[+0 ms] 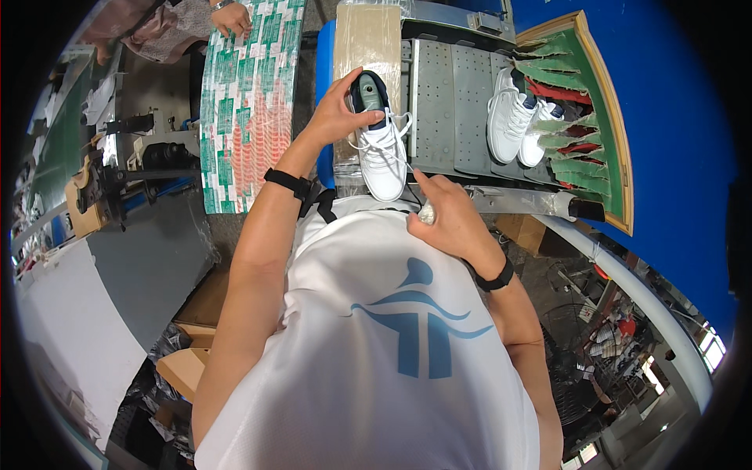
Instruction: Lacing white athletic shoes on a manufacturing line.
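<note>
A white lace-up sneaker (382, 168) with a dark navy lining lies toe toward me on a brown, tape-wrapped board (368, 35). Inside its opening a grey-green form (369, 92) with a dark hole shows. My left hand (337, 113) grips the sneaker by its collar, thumb over the tongue and fingers along the heel side. To the right of the toe, my right hand (450, 215) is closed around a small whitish wad (426, 213), whose kind I cannot make out. A loose white lace (403, 125) trails from the sneaker toward the right index fingertip; whether they touch is unclear.
To the right runs a grey perforated metal conveyor (458, 102) carrying a pair of white sneakers (509, 117) beside a wood-framed opening with green strips (576, 70). At left stands a table covered in green and red printed film (254, 117); another person's hand (231, 19) rests on its far end.
</note>
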A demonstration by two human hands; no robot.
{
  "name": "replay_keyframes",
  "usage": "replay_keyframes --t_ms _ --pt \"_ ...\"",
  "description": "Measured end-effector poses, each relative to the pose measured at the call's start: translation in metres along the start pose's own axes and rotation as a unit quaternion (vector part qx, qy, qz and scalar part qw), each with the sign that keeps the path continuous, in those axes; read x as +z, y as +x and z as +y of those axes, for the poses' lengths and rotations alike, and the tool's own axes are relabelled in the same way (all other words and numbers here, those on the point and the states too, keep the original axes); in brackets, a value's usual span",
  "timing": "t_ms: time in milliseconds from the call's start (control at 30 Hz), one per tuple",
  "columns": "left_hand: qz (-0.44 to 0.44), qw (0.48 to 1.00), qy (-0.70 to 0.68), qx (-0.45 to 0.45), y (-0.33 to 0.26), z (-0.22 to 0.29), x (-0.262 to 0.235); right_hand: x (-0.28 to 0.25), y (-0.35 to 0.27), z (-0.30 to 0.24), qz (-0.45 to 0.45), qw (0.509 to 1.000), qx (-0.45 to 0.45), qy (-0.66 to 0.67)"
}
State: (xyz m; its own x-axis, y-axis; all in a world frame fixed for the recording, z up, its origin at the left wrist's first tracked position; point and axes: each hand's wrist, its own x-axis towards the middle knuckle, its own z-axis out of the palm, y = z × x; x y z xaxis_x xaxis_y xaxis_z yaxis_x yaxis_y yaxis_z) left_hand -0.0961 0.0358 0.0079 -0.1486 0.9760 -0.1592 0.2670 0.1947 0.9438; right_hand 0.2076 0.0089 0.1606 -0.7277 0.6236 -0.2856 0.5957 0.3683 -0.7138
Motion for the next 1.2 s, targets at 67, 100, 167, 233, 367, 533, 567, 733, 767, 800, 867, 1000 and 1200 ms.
replay_keyframes --t_ms 67,100,167,233,367,533,567,733,767,800,867,1000,1200 --pt "-0.004 1.000 0.002 0.005 0.001 -0.002 -0.001 0.001 0.009 -0.001 -0.007 1.000 0.000 -0.008" --pt "-0.010 1.000 0.002 0.004 0.002 -0.003 -0.002 0.008 0.021 -0.002 0.038 0.998 -0.050 -0.015" --pt "-0.016 1.000 0.002 0.003 0.005 -0.001 -0.003 0.021 0.044 0.001 0.083 0.991 -0.100 -0.021" --pt "-0.026 1.000 -0.003 0.002 0.006 -0.004 0.000 0.042 0.065 0.013 0.112 0.982 -0.142 -0.054" --pt "0.000 1.000 -0.007 -0.006 0.004 -0.004 0.007 0.053 0.069 0.010 0.023 0.996 -0.076 -0.036" --pt "0.006 1.000 -0.021 0.003 0.000 -0.003 0.001 0.028 0.026 0.018 -0.010 0.996 -0.059 0.064" --pt "0.007 1.000 -0.028 0.005 -0.003 -0.003 0.003 0.024 0.018 0.021 -0.019 0.996 -0.046 0.074" --pt "0.019 1.000 0.006 0.001 -0.002 -0.001 0.005 0.035 0.046 0.016 0.014 0.996 -0.090 0.021" --pt "0.017 1.000 0.001 0.004 -0.002 -0.001 0.005 0.044 0.055 0.022 0.020 0.994 -0.107 -0.028" --pt "0.009 1.000 -0.018 -0.003 0.000 0.001 0.006 0.047 0.062 0.022 0.027 0.989 -0.126 -0.078" --pt "0.005 1.000 -0.029 -0.005 0.003 -0.002 0.004 0.052 0.059 0.020 0.014 0.991 -0.115 -0.062" --pt "0.000 0.998 -0.063 -0.006 0.001 -0.007 -0.007 0.030 0.048 0.021 -0.012 0.996 -0.072 0.049" --pt "-0.014 0.936 -0.344 -0.079 -0.037 -0.031 -0.037 0.034 0.054 0.012 0.127 0.955 -0.018 0.266"
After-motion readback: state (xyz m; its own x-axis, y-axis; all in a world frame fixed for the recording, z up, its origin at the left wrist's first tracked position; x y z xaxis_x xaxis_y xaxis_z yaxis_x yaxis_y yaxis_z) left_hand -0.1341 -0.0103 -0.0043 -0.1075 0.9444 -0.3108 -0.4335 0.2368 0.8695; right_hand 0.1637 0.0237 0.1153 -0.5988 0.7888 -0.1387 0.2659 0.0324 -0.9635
